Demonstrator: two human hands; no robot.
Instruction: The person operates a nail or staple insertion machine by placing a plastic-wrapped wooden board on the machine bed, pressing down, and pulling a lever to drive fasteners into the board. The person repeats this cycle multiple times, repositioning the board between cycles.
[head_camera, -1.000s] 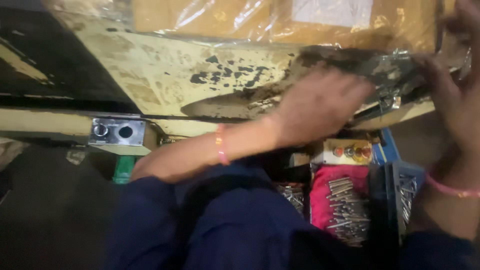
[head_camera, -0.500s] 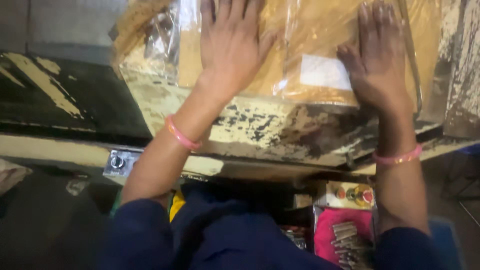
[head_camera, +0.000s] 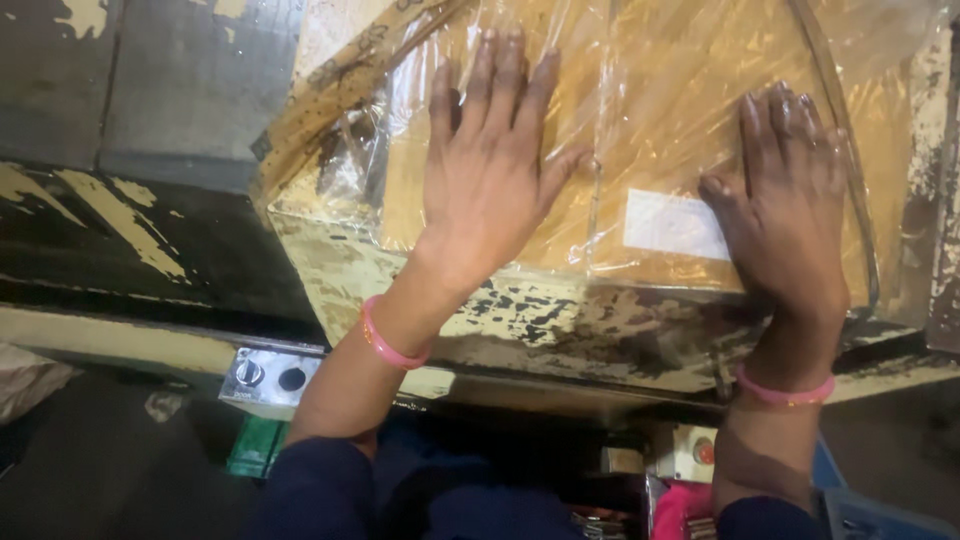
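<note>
Tan-brown package (head_camera: 640, 150) under clear glossy film with white label (head_camera: 672, 224) at 3 o'clock; cream bench top (head_camera: 560, 320) with black chipped patches; pink bangles (head_camera: 385, 345) at both wrists; navy sleeves (head_camera: 320, 490) at 6 o'clock.

The bench (head_camera: 560, 330) is old, with yellow paint that is chipped and dark in many places. Under its front edge sits a small grey control box (head_camera: 268, 377) with a knob. Near it lies a green packet (head_camera: 252, 446). Lower right shows a pink container (head_camera: 672, 510).
</note>
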